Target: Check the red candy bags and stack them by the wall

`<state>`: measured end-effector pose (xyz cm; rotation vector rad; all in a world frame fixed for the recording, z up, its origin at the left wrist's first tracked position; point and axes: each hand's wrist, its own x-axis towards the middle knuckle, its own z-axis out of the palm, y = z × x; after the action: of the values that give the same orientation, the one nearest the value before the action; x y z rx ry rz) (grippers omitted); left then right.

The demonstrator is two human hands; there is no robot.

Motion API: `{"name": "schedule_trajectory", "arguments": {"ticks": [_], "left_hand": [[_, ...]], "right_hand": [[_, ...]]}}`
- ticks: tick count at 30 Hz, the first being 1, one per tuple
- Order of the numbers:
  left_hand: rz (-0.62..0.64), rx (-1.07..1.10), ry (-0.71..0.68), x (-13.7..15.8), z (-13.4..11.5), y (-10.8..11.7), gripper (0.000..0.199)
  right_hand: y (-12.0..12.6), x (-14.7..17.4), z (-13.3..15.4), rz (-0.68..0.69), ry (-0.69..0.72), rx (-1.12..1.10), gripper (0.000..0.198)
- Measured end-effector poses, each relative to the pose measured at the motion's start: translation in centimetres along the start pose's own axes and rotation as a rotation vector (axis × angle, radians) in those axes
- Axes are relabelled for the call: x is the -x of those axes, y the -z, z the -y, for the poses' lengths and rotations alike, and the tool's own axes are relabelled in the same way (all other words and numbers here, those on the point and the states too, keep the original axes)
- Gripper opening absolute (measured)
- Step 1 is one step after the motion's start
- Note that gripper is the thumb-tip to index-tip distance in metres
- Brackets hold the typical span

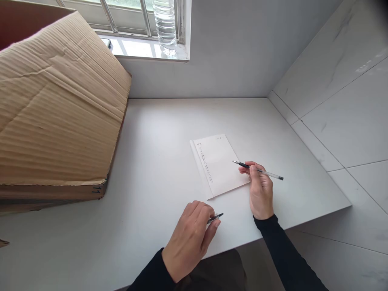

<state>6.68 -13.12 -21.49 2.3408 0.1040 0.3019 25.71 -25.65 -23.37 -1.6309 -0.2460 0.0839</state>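
While the right hand [260, 190], at the paper [220, 161]'s right edge and near the tabletop [157, 141]'s front edge, pinches the pen [269, 174], nib pointing left, we note the left hand [191, 230] nearer that edge, back uppermost, curled fingers holding a small dark-tipped piece [215, 218]. Its rear is hidden; we cannot identify it. The paper's print [204, 161] is illegible; both forearms [287, 258] are cut off below.

1. To my left I see a big, creased cardboard box [63, 109], marked "11" near a lower corner.
2. Ahead of me, a clear ribbed bottle [165, 28] stands upright on the sunlit window ledge [136, 48], near metal bars [108, 16].
3. I face a grey wall [227, 48].
4. Pale, grey-veined tiles [339, 101] rise to my right.
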Motion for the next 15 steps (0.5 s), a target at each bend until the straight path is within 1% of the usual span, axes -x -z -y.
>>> {"name": "schedule_trajectory", "arguments": {"ticks": [2,5,7,9,15], "left_hand": [[-0.034,-0.082,-0.059,-0.4,0.2,-0.6,0.005],[-0.02,-0.228,-0.134,-0.4,1.0,-1.0,0.004],[-0.003,-0.304,-0.125,-0.2,1.6,-1.0,0.005],[-0.017,-0.338,-0.096,0.0,2.1,-0.9,0.006],[-0.127,-0.319,-0.058,0.4,2.5,-0.4,0.01]], "right_hand": [[-0.2,0.1,-0.7,-0.032,0.008,0.045,0.032],[0.1,0.1,-1.5,-0.057,0.014,0.049,0.031],[0.4,0.2,-1.7,-0.071,0.014,0.038,0.031],[0.6,0.3,-1.8,-0.07,0.011,0.03,0.03],[0.3,0.8,-1.3,-0.001,-0.014,0.044,0.023]]}}
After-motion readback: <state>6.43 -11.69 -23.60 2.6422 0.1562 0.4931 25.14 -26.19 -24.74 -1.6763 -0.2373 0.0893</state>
